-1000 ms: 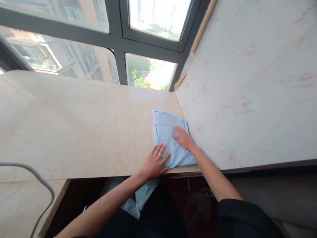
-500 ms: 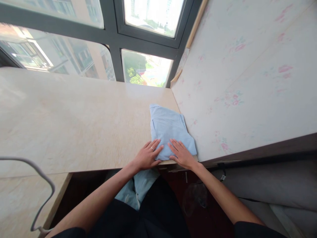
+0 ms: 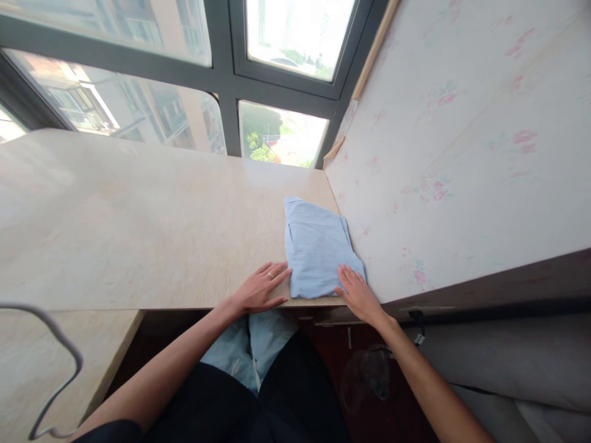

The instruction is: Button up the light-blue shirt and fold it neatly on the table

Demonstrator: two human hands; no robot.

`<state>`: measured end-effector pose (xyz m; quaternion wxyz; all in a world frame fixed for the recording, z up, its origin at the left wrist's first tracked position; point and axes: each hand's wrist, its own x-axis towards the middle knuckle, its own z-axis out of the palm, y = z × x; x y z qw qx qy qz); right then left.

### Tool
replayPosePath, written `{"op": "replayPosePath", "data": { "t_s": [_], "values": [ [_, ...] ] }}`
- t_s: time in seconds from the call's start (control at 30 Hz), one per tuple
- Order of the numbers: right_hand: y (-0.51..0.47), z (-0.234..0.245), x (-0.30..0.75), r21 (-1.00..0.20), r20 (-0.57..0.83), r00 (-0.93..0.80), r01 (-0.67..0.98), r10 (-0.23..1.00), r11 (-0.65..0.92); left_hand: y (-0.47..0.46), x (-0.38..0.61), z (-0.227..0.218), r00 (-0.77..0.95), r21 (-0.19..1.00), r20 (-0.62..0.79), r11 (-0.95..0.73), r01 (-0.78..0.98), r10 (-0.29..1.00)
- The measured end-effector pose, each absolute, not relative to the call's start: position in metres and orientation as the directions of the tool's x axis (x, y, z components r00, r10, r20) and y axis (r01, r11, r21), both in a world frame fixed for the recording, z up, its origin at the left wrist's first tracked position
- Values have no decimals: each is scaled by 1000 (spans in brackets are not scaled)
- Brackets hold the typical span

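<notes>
A light blue folded garment [image 3: 318, 252], its exact kind unclear, lies flat on the beige marble-patterned sill [image 3: 161, 227] beside the wall. My left hand [image 3: 264, 287], with a ring on one finger, rests flat on the sill at the garment's left edge, fingertips by the cloth. On the garment's lower right corner lies my right hand [image 3: 357, 293], palm down with fingers stretched out. Neither hand grips the cloth.
Behind the sill are grey-framed windows [image 3: 221, 80]. A wall with floral paper [image 3: 462, 154] rises on the right. A grey cable [image 3: 60, 338] curves at the lower left. A clear plastic bag [image 3: 369, 375] is on the dark floor.
My hands have moved apart: the left slid off the cloth to the left, the right shifted toward the garment's right corner. The view has moved slightly.
</notes>
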<state>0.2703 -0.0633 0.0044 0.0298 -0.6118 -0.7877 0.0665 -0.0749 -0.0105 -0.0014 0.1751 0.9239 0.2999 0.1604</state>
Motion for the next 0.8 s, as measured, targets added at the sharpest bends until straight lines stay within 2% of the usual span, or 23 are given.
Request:
{"op": "replayPosePath", "data": {
  "t_s": [0.07, 0.13, 0.27, 0.33, 0.43, 0.57, 0.7, 0.8],
  "values": [
    [-58, 14, 258, -220, 26, -182, 958, 983, 183, -11, -86, 0, 702, 491, 201, -690, 532, 684],
    [-51, 26, 236, -351, 139, -112, 924, 984, 154, -10, -94, -1, 560, 585, 219, -567, 580, 799],
    [-32, 47, 166, -669, 329, -46, 694, 943, 267, -3, -111, -9, 224, 795, 277, -354, 493, 934],
    [-21, 48, 123, -785, 329, -54, 540, 943, 305, 0, -123, -13, 49, 887, 258, -257, 384, 965],
    [-2, 37, 59, -895, 254, -119, 346, 960, 280, 2, -142, -13, -197, 982, 130, -100, 158, 972],
    [16, 9, -11, -948, 166, -153, 247, 974, 200, -3, -158, -8, -331, 993, 10, -50, -111, 944],
    [20, -6, -41, -850, 240, -261, 410, 935, 332, -8, -162, -6, -378, 982, 1, -72, -173, 926],
    [17, -7, -42, -808, 270, -310, 442, 912, 389, -9, -161, -5, -378, 980, -4, -72, -187, 926]
  ]
}}
